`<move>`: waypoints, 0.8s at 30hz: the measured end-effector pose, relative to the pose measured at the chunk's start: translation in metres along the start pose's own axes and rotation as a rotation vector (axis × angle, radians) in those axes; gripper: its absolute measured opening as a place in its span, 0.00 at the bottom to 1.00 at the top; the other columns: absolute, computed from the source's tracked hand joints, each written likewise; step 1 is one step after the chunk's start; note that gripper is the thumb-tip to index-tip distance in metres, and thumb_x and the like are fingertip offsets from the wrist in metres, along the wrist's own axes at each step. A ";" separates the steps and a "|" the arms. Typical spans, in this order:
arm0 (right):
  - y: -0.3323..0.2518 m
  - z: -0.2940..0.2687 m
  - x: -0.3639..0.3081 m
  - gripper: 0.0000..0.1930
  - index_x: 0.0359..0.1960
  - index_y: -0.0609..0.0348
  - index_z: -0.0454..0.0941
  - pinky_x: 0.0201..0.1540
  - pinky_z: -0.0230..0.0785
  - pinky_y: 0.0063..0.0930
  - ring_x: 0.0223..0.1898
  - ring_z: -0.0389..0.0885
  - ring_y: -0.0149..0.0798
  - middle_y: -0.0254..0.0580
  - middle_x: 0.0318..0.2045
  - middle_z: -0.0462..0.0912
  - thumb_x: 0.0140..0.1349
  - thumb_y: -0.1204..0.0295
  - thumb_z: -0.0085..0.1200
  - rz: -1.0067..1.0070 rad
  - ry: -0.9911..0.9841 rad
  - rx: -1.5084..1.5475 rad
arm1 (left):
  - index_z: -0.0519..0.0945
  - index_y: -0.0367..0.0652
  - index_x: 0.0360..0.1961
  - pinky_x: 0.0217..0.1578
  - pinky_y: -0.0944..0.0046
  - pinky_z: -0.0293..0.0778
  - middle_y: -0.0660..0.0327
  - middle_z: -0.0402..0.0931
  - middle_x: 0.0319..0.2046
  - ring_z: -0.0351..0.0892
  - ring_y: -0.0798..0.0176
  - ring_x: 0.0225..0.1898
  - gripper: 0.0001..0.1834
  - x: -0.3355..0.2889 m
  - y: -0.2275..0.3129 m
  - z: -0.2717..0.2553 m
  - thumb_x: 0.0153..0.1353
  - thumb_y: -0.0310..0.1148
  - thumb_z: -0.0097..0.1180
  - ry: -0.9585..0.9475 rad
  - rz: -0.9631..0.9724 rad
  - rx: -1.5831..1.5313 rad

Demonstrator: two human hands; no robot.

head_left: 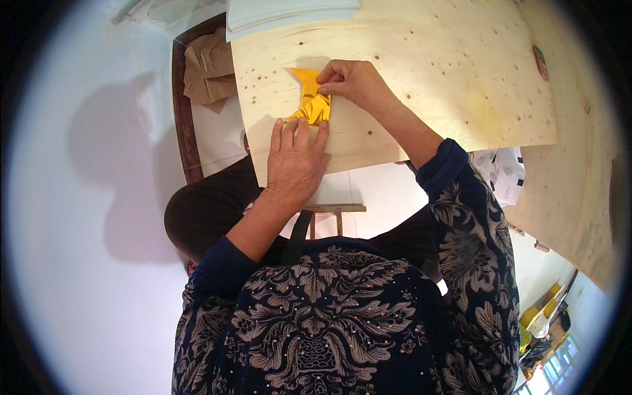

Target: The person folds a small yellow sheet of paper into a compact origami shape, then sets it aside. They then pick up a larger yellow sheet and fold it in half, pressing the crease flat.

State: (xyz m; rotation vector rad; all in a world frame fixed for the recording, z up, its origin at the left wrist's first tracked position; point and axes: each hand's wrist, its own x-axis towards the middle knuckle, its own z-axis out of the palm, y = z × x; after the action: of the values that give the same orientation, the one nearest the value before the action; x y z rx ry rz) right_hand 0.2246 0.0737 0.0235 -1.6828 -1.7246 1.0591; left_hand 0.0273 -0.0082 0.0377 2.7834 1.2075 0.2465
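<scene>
Pinching the right edge of the shiny yellow folded sheet [313, 99], my right hand [355, 84] has thumb and forefinger closed together. My left hand [295, 161] lies flat and open, gripping nothing, its spread fingertips on the sheet's near edge. So the sheet sits just beyond my left fingers and just left of my right ones.

Under it is a pale, knotted plywood board [421, 99]. Its left edge runs near my left hand, its near edge passes under my left wrist, and the wood stretches widely to my right, giving that arm room to swing. Pale blue sheets [289, 14] lie at the far left corner; a small reddish object [540, 62] sits near the right edge. Left of the board, brown paper [209, 69] lies inside a dark frame [186, 131], beside a white wall [85, 296].
</scene>
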 end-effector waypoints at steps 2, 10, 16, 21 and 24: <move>0.000 0.002 -0.002 0.09 0.35 0.59 0.82 0.37 0.73 0.19 0.31 0.81 0.28 0.36 0.28 0.84 0.54 0.72 0.65 0.003 -0.001 0.028 | 0.72 0.45 0.57 0.64 0.43 0.52 0.46 0.69 0.50 0.66 0.45 0.57 0.30 0.001 0.000 0.000 0.51 0.40 0.61 -0.002 -0.002 0.005; 0.003 0.007 -0.003 0.08 0.35 0.61 0.81 0.38 0.74 0.17 0.32 0.81 0.27 0.35 0.29 0.84 0.55 0.74 0.64 0.003 0.018 0.081 | 0.71 0.49 0.59 0.66 0.42 0.45 0.50 0.63 0.56 0.60 0.48 0.62 0.31 0.001 0.003 -0.001 0.52 0.42 0.62 -0.097 -0.059 0.026; 0.002 0.007 -0.005 0.11 0.36 0.61 0.80 0.38 0.74 0.19 0.32 0.81 0.27 0.37 0.30 0.84 0.53 0.72 0.65 -0.078 0.045 0.016 | 0.72 0.43 0.57 0.67 0.43 0.45 0.53 0.60 0.59 0.53 0.48 0.66 0.31 0.002 0.005 0.001 0.52 0.43 0.62 -0.028 0.017 0.100; 0.002 0.007 -0.004 0.11 0.36 0.61 0.80 0.38 0.74 0.20 0.32 0.81 0.27 0.38 0.31 0.84 0.52 0.70 0.66 -0.068 0.054 -0.016 | 0.71 0.40 0.58 0.67 0.47 0.47 0.53 0.58 0.63 0.53 0.48 0.67 0.31 0.001 0.003 0.004 0.54 0.42 0.60 -0.064 0.021 0.074; 0.004 0.005 -0.001 0.11 0.36 0.61 0.80 0.38 0.74 0.20 0.32 0.81 0.27 0.37 0.31 0.84 0.53 0.71 0.65 -0.052 0.032 -0.034 | 0.71 0.41 0.59 0.68 0.48 0.47 0.52 0.57 0.64 0.53 0.49 0.67 0.31 0.000 0.002 0.006 0.55 0.41 0.59 -0.062 0.019 0.042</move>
State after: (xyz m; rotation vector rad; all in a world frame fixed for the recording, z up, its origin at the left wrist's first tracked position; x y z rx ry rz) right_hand 0.2232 0.0712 0.0178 -1.6573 -1.7658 0.9793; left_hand 0.0299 -0.0091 0.0322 2.8166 1.1868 0.1369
